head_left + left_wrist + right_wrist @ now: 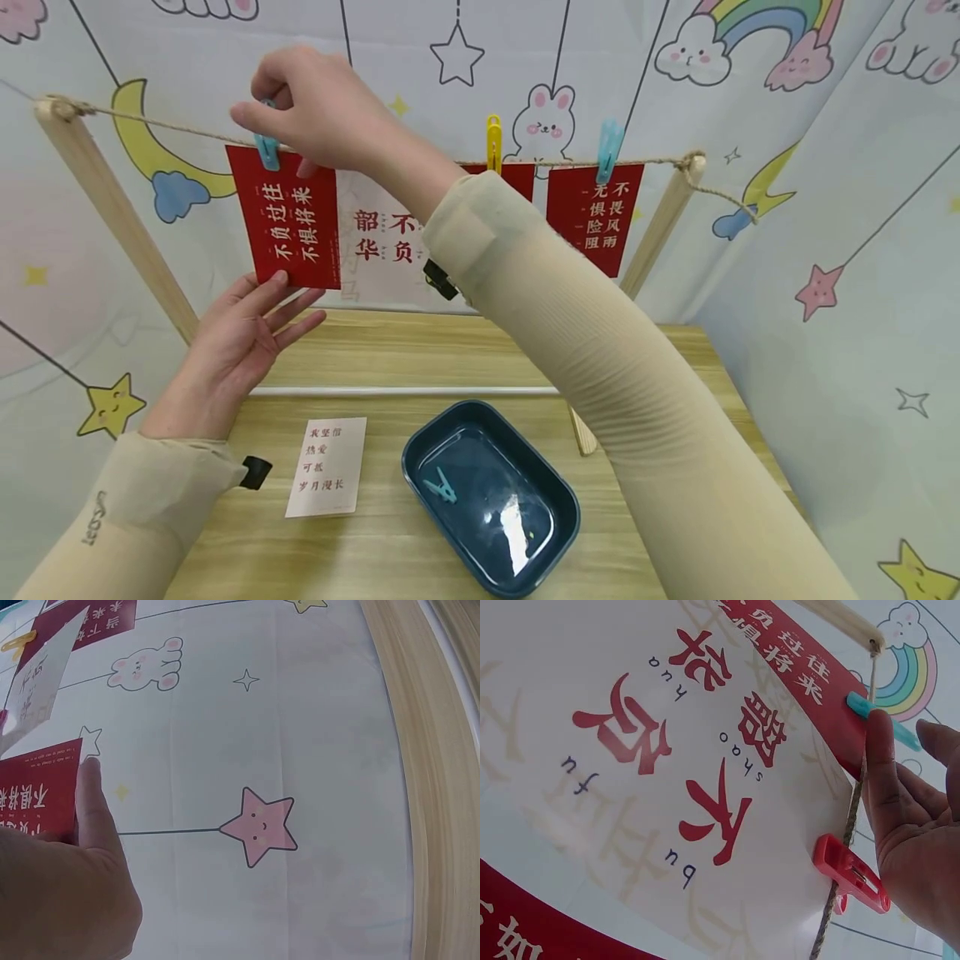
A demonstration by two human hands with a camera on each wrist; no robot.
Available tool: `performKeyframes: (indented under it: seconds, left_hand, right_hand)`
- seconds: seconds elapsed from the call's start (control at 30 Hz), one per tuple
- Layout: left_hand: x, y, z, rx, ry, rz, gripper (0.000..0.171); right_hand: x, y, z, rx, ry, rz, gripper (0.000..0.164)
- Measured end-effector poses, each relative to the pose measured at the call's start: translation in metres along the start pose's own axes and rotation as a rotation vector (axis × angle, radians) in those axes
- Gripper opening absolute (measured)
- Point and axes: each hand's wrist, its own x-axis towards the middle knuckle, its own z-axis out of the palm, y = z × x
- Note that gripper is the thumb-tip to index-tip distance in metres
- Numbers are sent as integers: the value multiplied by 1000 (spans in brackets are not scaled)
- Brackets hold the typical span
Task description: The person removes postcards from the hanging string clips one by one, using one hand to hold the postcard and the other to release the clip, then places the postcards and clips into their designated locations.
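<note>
A red card point(292, 225) with white Chinese characters hangs from a rope point(180, 127) at the left. My left hand point(243, 333) pinches its lower edge, thumb in front and other fingers behind. At the card's top, a light blue clothespin point(267, 152) sits on the rope. Around the clothespin's upper end are the thumb and index finger of my right hand point(318, 108). In the right wrist view, a white card point(652, 750) with red characters hangs beside it, with a red clothespin point(849, 871) on the rope. My right forearm partly hides the white card in the head view.
Farther right, a yellow clothespin point(493, 142) and another blue clothespin point(609, 150) hold red cards. Wooden posts point(663, 221) carry the rope. A dark blue tray point(420, 492) containing a blue clothespin point(441, 487) stands on the table, near a loose white card point(326, 467).
</note>
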Motion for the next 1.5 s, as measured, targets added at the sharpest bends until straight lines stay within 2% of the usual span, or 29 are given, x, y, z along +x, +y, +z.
performKeyframes:
  seconds: [0.3,0.63,0.8,1.07,1.3,1.5]
  left_hand:
    - [0,0,-1,5,-3,14,54]
    - [0,2,-5,14,-15,43,51]
    - [0,3,-4,15,-18,55,51]
    - [-2,2,-5,13,-2,41,52]
    - [-3,-2,-8,30,3,21,52]
    - [-6,-2,-14,48,18,10,52]
  right_hand:
    - [-1,-1,0,61,10,8,27]
    - [-7,-1,1,29,121,-43,23]
    - [-5,2,2,18,189,-83,26]
    - [-8,4,1,123,279,-174,27]
    - [-23,6,-1,153,270,-249,26]
    - [-40,17,0,111,264,-339,25]
